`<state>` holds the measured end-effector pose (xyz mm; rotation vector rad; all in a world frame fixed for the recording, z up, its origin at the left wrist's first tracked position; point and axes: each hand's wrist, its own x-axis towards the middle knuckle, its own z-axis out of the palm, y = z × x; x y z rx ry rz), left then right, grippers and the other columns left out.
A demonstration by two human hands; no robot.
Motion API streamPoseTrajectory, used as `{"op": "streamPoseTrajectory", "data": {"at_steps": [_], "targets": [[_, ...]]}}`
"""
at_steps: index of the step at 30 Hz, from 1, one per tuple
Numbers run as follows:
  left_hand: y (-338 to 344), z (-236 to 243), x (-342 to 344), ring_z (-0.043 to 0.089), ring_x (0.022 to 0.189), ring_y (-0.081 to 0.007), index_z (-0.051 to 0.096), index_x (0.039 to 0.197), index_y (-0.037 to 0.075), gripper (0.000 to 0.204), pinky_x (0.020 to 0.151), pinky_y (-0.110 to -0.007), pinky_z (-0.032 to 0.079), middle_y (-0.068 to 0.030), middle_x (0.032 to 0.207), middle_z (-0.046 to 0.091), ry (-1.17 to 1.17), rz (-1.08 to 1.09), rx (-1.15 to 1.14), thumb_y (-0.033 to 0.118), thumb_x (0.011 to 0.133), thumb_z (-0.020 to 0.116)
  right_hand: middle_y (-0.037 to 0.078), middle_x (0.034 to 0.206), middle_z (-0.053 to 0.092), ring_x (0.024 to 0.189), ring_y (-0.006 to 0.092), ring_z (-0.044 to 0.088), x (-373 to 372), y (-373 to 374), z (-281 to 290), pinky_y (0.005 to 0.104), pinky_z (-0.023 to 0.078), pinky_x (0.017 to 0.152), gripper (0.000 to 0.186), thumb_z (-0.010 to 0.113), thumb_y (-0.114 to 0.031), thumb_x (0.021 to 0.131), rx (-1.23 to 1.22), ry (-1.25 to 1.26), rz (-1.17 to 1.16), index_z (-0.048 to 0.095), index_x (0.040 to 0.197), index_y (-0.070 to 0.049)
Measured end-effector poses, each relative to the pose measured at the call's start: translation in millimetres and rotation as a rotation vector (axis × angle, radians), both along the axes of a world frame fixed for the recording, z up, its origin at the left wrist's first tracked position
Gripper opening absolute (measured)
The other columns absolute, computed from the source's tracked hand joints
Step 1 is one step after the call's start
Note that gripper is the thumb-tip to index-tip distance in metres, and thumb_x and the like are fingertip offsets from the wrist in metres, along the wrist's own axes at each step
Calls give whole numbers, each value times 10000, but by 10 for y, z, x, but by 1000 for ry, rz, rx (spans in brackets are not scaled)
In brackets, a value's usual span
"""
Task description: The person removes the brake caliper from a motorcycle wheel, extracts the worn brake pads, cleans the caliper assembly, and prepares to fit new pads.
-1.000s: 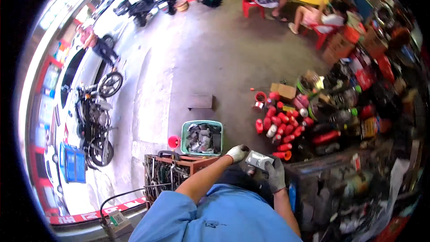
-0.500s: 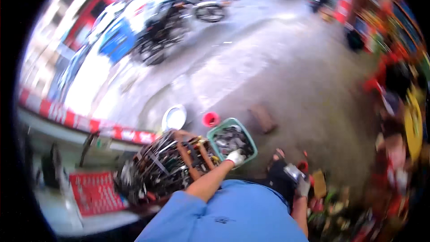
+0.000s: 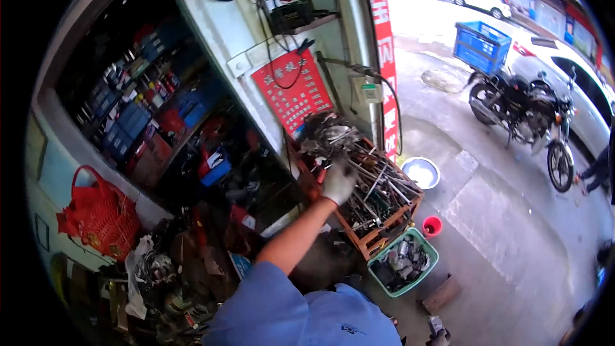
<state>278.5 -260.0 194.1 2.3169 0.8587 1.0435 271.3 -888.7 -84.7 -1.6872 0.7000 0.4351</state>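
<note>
My left hand (image 3: 339,181), in a white, soiled glove, reaches over a rusty crate (image 3: 371,243) heaped with metal tools (image 3: 383,200); its fingertips are blurred, and I cannot tell whether they grip anything. My right hand (image 3: 439,336), gloved and low at the bottom edge, grips a small silvery-grey flat object (image 3: 434,321). A green tub (image 3: 432,266) of dark and silvery parts stands beside the crate, near a red bucket (image 3: 433,218).
A white basin (image 3: 430,181) and a wooden block (image 3: 442,295) lie on the floor. A motorcycle (image 3: 519,112) with a blue crate stands rightward, near a white car and a partly visible person (image 3: 599,173). Leftward are cluttered shelves (image 3: 166,147), a red basket (image 3: 106,218) and a heap of parts.
The view has swung left, toward the shelves and wall. My left hand has moved from by the green tub to over the tool crate; my right hand still holds the grey object.
</note>
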Motion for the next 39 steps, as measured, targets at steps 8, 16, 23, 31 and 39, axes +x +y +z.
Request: {"op": "streamPoseTrajectory", "data": {"at_steps": [8, 16, 23, 31, 39], "targets": [[2536, 1085, -303, 567, 1129, -407, 652, 1048, 27, 314, 948, -469, 480, -246, 1329, 517, -6, 342, 169, 248, 829, 618, 55, 823, 630, 581, 136, 536, 80, 1621, 652, 267, 403, 467, 414, 578, -314, 948, 26, -26, 198, 521, 1303, -108], [4122, 1461, -231, 603, 1082, -390, 634, 918, 5, 241, 903, -455, 507, -206, 1418, 473, -60, 407, 290, 224, 818, 616, 37, 703, 579, 472, 105, 456, -522, 2114, 637, 261, 360, 398, 341, 561, -338, 960, -84, 92, 284, 548, 1205, -102], [4377, 1567, -183, 509, 1235, -360, 652, 908, -6, 249, 1033, -429, 412, -237, 1313, 548, -69, 404, 263, 235, 844, 641, 44, 752, 602, 549, 145, 506, -687, 2073, 652, 295, 399, 453, 359, 561, -337, 953, -146, 107, 183, 556, 1226, -104], [4532, 1552, -260, 561, 1156, -368, 647, 881, -5, 262, 983, -437, 440, -230, 1259, 587, -177, 403, 337, 251, 824, 654, 37, 732, 594, 520, 135, 491, -551, 2260, 751, 301, 394, 434, 361, 563, -371, 940, -146, 66, 222, 570, 1186, -108], [4579, 1546, -250, 601, 1121, -346, 649, 949, 24, 260, 954, -413, 479, -203, 1384, 514, -60, 413, 355, 249, 820, 620, 23, 706, 577, 485, 116, 462, -553, 2259, 639, 286, 365, 403, 337, 555, -367, 939, -164, 53, 259, 573, 1143, -99]]}}
